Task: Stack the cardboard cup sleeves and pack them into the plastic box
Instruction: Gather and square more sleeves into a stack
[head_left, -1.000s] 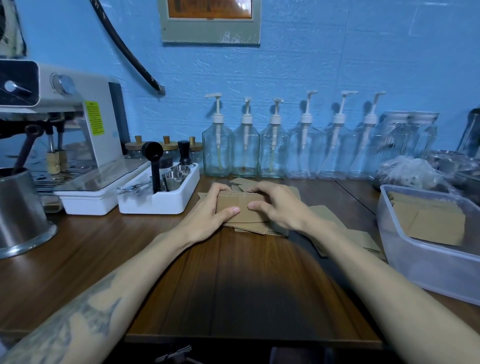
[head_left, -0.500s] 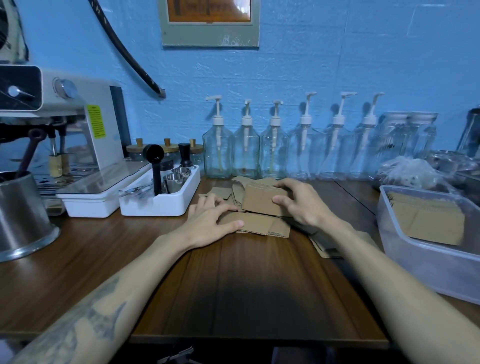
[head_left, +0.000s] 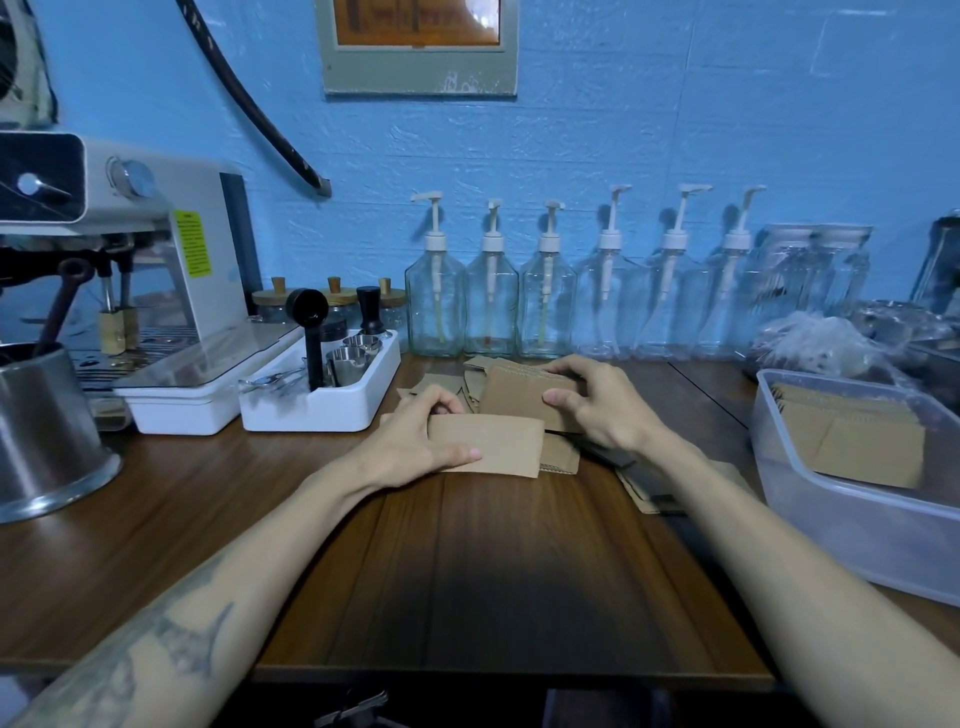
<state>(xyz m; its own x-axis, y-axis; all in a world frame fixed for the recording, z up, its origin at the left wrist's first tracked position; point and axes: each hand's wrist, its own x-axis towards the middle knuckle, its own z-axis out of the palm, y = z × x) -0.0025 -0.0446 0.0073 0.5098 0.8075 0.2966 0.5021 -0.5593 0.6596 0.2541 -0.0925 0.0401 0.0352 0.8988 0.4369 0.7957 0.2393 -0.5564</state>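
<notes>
Since the earlier frames my two hands had parted: where both had pressed one pile, each now held its own cardboard.

Item: left hand (head_left: 415, 441), centre of frame, fingers and thumb curled round a flat brown cardboard cup sleeve (head_left: 493, 446), held just above the dark wooden counter (head_left: 467, 571); I judged it was being drawn from the heap for adding to the stack.

Item: right hand (head_left: 602, 402), just right of centre, gripping a small stack of brown corrugated sleeves (head_left: 519, 397), tilted up on edge, probably to square the ends.

Item: loose sleeves (head_left: 558, 460) lying on the counter beneath both hands; further ones (head_left: 644, 488) under my right forearm.

Item: translucent rectangular plastic box (head_left: 831, 519), right edge of frame, well apart from the hands, already holding a packed batch of sleeves (head_left: 857, 447) leaning inside.

Item: row of clear glass pump bottles (head_left: 491, 306), along the blue wall, upper centre.

Item: white tray of barista tools (head_left: 322, 410), left of centre.

Item: espresso machine (head_left: 156, 260), upper left.
</notes>
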